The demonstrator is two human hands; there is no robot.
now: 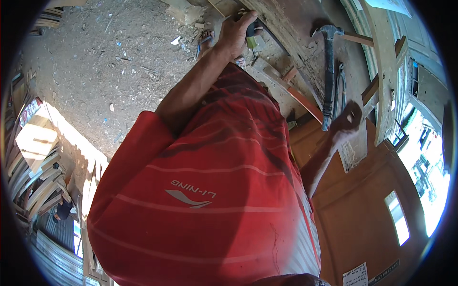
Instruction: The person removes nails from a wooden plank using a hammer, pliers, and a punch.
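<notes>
My left hand [233, 39] is raised ahead of my body, its fingers curled round a screwdriver-like tool [251, 37] with a black and green handle. A thin shaft seems to point down from that handle. Over on the right, my right hand [347, 123] is closed, thumb and fingertips close together. Anything small between them is too dark to make out. Just beyond it, a claw hammer [328, 71] with a dark handle lies on the wooden workbench [307, 21]. Beside the hammer rests a pair of pincers [341, 88] with bluish handles.
A reddish-brown wood strip [305, 102] lies left of the hammer. Upright wooden framing [385, 71] stands at the right, above a brown panel [367, 205]. Scraps litter the dirt floor [119, 62]. Stacked timber [43, 186] fills the far left.
</notes>
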